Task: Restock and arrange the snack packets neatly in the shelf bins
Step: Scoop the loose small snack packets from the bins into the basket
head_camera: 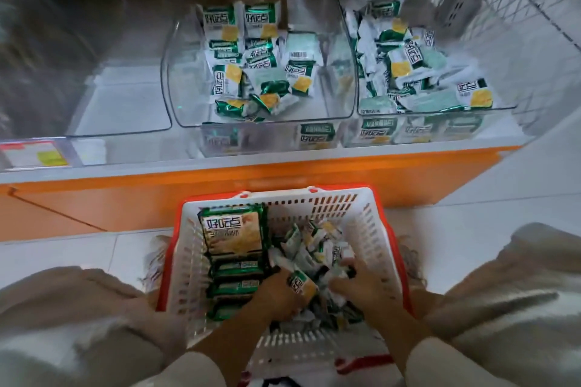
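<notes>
Three clear bins (176,78), one basket (361,229), four large packs (232,232) — small packets (314,248) past counting.

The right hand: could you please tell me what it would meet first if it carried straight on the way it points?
Most likely the loose small packets piled in the basket; the right hand is curled among them, though depth is unclear.
</notes>
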